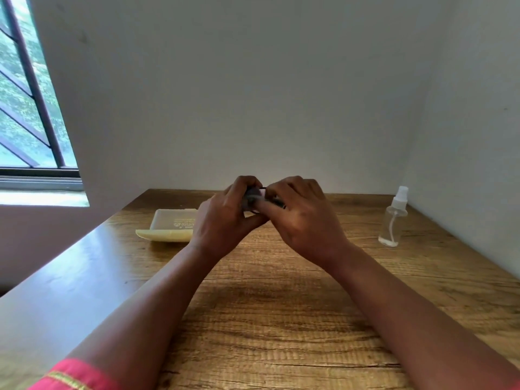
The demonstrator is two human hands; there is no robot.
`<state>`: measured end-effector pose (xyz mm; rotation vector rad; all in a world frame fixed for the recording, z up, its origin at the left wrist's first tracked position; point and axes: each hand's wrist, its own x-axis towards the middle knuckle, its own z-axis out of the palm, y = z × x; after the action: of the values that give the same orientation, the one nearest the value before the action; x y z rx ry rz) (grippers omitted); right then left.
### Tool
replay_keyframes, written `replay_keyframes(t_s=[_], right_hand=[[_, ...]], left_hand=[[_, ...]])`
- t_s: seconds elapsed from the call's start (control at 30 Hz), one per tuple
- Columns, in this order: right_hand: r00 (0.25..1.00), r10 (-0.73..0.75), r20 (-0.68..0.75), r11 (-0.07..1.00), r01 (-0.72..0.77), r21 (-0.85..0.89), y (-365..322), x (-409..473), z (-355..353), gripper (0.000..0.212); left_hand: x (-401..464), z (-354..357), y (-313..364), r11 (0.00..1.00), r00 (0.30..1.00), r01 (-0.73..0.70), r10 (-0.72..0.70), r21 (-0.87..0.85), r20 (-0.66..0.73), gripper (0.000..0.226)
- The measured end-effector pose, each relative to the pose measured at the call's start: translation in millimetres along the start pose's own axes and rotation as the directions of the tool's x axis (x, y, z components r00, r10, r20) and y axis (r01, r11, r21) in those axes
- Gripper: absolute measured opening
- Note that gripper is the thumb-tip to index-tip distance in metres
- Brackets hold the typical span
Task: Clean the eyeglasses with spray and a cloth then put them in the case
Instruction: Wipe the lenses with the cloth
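Observation:
Both hands meet above the middle of the wooden table [281, 305]. My left hand [225, 220] pinches a small grey cloth [251, 199] around part of the eyeglasses. My right hand [301, 218] grips the dark-framed eyeglasses [277, 203], of which only thin black bits show between the fingers. The cream eyeglass case [168, 225] lies open on the table to the left, partly behind my left hand. A clear spray bottle [394, 218] with a white nozzle stands upright at the right.
A white wall rises right behind the table's far edge and along its right side. A barred window [28, 108] is at the left. The table's left edge runs diagonally toward me.

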<state>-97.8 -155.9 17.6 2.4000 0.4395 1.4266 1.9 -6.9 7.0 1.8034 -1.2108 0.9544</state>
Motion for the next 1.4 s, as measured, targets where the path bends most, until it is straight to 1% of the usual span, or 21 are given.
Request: replay_keyframes(t_s=[0.1, 0.17, 0.23, 0.3, 0.43, 0.5, 0.6, 0.67, 0.7, 0.8, 0.87, 1.0, 1.17, 1.27, 1.4], right_hand=[[0.993, 0.119, -0.011, 0.992, -0.119, -0.036, 14.3, -2.5, -5.8, 0.022], [0.98, 0.2, -0.008, 0.979, -0.2, -0.044, 24.4, -7.9, -6.4, 0.024], [0.969, 0.247, -0.009, 0.968, -0.247, -0.032, 29.7, -13.5, -6.3, 0.026], [0.973, 0.23, -0.005, 0.973, -0.23, -0.001, 27.0, -14.9, -6.5, 0.028], [0.998, 0.061, 0.032, 0.991, -0.065, 0.114, 6.3, -7.6, -4.9, 0.031], [0.997, 0.013, 0.08, 0.986, -0.026, 0.166, -0.5, -4.9, -5.3, 0.036], [0.984, 0.022, 0.176, 0.972, -0.062, 0.226, 4.5, -5.3, -7.9, 0.049], [0.98, 0.015, 0.199, 0.976, -0.058, 0.212, 11.0, -7.8, -5.9, 0.054], [0.982, 0.015, 0.188, 0.978, -0.053, 0.2, 13.6, -8.9, -3.8, 0.052], [0.994, 0.025, 0.11, 0.981, -0.045, 0.189, 16.6, -10.4, 1.5, 0.036], [0.996, 0.022, 0.089, 0.98, -0.039, 0.197, 16.3, -9.6, 2.2, 0.031], [0.996, 0.025, 0.089, 0.984, -0.04, 0.175, 16.8, -7.9, 0.7, 0.034], [0.994, 0.044, 0.1, 0.989, -0.057, 0.133, 21.6, -9.4, 3.3, 0.031], [0.995, 0.039, 0.095, 0.992, -0.049, 0.115, 23.9, -10.7, 4.6, 0.033], [0.996, 0.041, 0.079, 0.992, -0.05, 0.115, 22.0, -9.1, 3.0, 0.036]], left_hand=[[2.2, -0.4, 1.7, 0.999, 0.999, 0.035, -0.035, 0.003, -0.017, 0.061], [2.2, -0.6, 0.5, 1.0, 0.999, 0.029, -0.029, -0.002, -0.017, 0.062], [1.8, -0.9, 0.8, 1.0, 1.0, 0.018, -0.018, -0.004, -0.017, 0.062], [1.6, -0.9, 2.6, 1.0, 1.0, 0.018, -0.018, -0.003, -0.019, 0.062], [1.1, -0.6, 3.5, 1.0, 1.0, 0.018, -0.018, -0.015, -0.013, 0.056], [0.1, -1.1, 2.2, 1.0, 1.0, 0.003, -0.003, -0.002, 0.0, 0.052], [0.2, -1.9, 1.9, 1.0, 1.0, 0.01, -0.01, 0.01, 0.0, 0.054], [1.6, -2.9, 3.3, 1.0, 1.0, 0.025, -0.026, -0.015, -0.014, 0.055], [2.0, -3.0, 3.9, 0.999, 1.0, 0.023, -0.024, -0.028, -0.018, 0.055], [1.7, -1.3, 5.3, 0.999, 1.0, 0.012, -0.012, -0.052, -0.004, 0.059], [0.9, 0.2, 5.2, 0.998, 1.0, 0.011, -0.01, -0.069, 0.013, 0.061], [1.7, -0.2, 2.7, 0.997, 0.997, 0.007, -0.001, -0.082, 0.071, 0.063], [2.1, -4.8, 1.4, 0.997, 0.985, -0.011, 0.024, -0.074, 0.17, 0.062], [1.9, -7.0, 0.0, 0.998, 0.99, -0.03, 0.038, -0.058, 0.138, 0.053], [2.0, -7.3, 1.5, 0.985, 0.992, 0.047, -0.027, -0.165, 0.122, 0.054]])
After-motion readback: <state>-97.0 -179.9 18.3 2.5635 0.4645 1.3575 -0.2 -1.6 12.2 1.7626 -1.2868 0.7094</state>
